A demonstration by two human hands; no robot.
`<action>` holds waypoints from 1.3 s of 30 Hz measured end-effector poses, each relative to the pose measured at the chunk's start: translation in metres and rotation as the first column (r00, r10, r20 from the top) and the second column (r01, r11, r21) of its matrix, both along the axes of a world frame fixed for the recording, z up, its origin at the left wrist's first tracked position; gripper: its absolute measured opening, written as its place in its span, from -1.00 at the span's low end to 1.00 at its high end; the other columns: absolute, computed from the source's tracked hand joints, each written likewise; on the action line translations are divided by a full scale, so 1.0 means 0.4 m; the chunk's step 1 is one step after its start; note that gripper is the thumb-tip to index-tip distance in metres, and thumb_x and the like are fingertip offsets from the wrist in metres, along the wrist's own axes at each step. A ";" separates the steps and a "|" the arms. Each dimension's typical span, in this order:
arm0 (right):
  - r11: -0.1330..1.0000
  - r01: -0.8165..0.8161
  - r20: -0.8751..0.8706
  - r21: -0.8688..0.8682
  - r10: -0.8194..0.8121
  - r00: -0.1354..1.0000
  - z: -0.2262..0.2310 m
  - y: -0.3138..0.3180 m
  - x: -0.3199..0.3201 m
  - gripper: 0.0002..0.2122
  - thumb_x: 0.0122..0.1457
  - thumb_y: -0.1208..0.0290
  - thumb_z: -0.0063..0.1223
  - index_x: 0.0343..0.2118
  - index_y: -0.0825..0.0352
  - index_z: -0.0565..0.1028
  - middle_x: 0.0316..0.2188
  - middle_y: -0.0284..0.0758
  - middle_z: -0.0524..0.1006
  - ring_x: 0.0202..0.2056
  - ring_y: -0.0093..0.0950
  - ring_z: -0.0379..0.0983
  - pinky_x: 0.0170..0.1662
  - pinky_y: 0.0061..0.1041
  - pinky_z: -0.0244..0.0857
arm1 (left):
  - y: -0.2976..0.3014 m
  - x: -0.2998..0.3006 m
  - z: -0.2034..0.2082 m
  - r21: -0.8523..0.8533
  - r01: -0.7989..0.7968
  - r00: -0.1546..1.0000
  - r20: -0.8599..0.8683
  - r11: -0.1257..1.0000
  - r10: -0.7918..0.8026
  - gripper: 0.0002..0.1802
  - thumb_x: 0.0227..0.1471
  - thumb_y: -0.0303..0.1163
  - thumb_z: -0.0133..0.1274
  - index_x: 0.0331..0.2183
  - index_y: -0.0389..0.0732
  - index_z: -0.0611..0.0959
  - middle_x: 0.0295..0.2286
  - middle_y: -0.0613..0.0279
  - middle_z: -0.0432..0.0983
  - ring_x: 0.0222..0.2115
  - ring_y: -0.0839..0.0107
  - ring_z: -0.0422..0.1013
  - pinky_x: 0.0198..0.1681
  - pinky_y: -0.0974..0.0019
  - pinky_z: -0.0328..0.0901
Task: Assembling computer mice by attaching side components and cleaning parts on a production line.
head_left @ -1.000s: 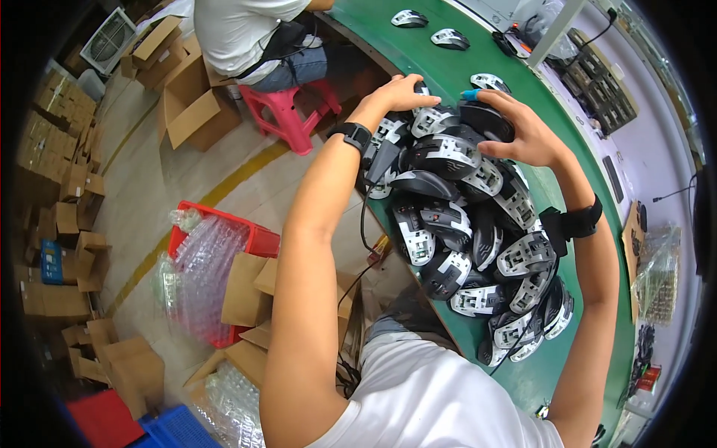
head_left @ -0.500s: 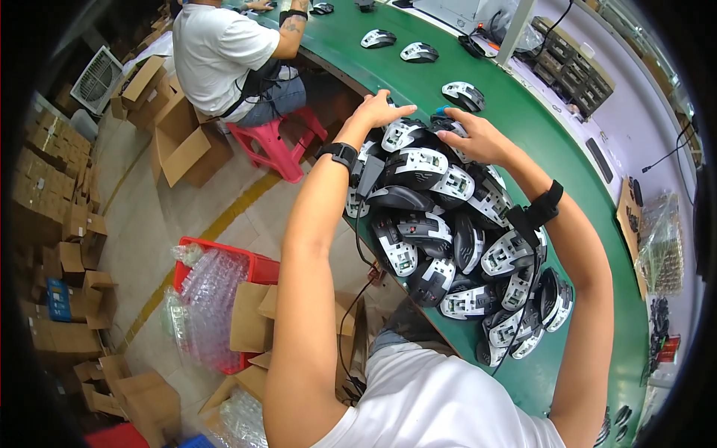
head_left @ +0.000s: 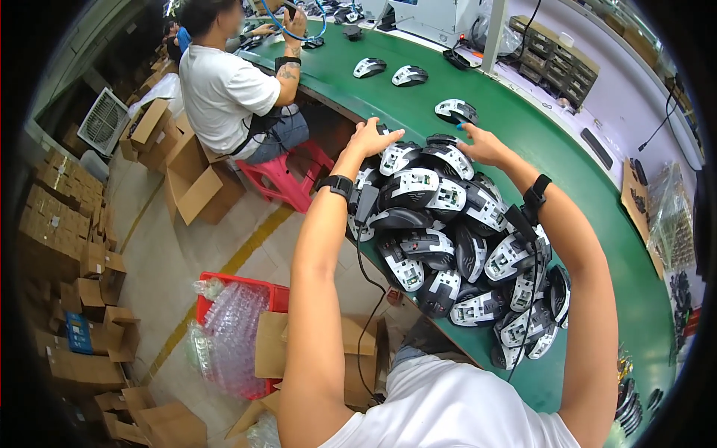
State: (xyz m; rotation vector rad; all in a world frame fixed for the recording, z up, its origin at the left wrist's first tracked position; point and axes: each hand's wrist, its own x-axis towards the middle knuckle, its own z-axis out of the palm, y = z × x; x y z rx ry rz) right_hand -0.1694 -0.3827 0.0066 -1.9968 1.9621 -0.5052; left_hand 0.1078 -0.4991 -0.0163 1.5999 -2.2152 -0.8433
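Observation:
A heap of black-and-white computer mouse shells point(head_left: 414, 187) with exposed inner parts lies on the green workbench point(head_left: 515, 134). My left hand point(head_left: 367, 140) is at the heap's far left corner, thumb stretched toward the right. Its other fingers are partly hidden, and it lies against the outermost mice. At the far right side, my right hand point(head_left: 484, 145) is open, with a blue cover on one fingertip. Its thumb side is close to a mouse shell point(head_left: 448, 158) on top of the heap; whether they touch I cannot tell. Both wrists wear black straps with cabled modules.
Single mice point(head_left: 455, 111) lie farther along the bench. A co-worker point(head_left: 235, 89) sits on a pink stool point(head_left: 280, 179) at the far left. Beside me on the floor stand a red crate point(head_left: 278, 299) with bubble wrap and open cardboard boxes point(head_left: 202, 187). A drawer cabinet point(head_left: 553, 63) stands against the wall.
My right hand has drawn off the top mice toward the right, uncovering them. The left hand has shifted slightly. The view has tilted, and the co-worker's raised hand now shows.

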 end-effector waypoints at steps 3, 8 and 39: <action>0.991 -0.022 0.245 0.132 -0.011 0.969 -0.018 0.010 0.002 -0.33 0.05 0.18 0.12 0.19 0.36 0.17 0.05 0.05 0.36 0.05 -0.16 0.35 0.09 -0.36 0.21 | 0.018 0.018 0.011 -0.008 0.041 0.997 -0.065 0.999 -0.041 0.20 -0.29 0.37 0.11 0.15 -0.39 0.24 0.08 -0.37 0.14 0.12 -0.07 0.16 0.16 0.08 0.10; 0.987 -0.084 0.310 0.136 0.038 0.950 -0.028 0.010 -0.024 -0.36 0.09 0.27 0.10 0.20 0.36 0.14 0.00 0.05 0.41 0.03 -0.18 0.38 0.08 -0.37 0.23 | 0.028 0.007 0.022 0.028 0.084 0.996 -0.045 0.996 -0.083 0.17 -0.27 0.36 0.11 0.13 -0.40 0.27 0.08 -0.36 0.15 0.12 -0.06 0.16 0.17 0.09 0.10; 0.989 -0.126 -0.086 0.072 0.132 0.988 -0.024 -0.021 -0.043 -0.25 -0.23 0.23 0.23 0.06 0.49 0.22 -0.25 0.16 0.49 -0.17 0.02 0.45 -0.08 -0.20 0.33 | 0.022 -0.020 0.008 0.020 -0.218 0.975 -0.041 0.976 0.219 0.14 -0.26 0.24 0.18 0.18 -0.29 0.15 0.10 -0.25 0.13 0.10 -0.07 0.19 0.12 0.09 0.17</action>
